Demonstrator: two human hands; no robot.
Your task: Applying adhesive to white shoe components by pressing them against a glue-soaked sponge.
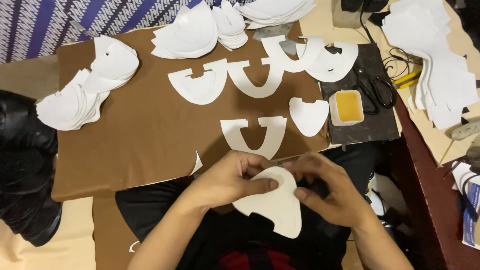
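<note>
Both my hands hold one white shield-shaped cut piece (272,206) over my lap, just below the front edge of the brown work board (140,135). My left hand (227,180) pinches its upper left edge with thumb on top. My right hand (332,192) grips its right edge with thumb and fingers. Right beyond my hands a white U-shaped piece (255,135) lies on the board, with a small shield-shaped piece (308,116) to its right.
More U-shaped and shield pieces (235,80) lie across the board's middle. Stacks of white pieces sit at far left (75,100) and along the back (195,32). A small tub of yellow glue (346,107) and black scissors (377,92) rest on a dark mat at right.
</note>
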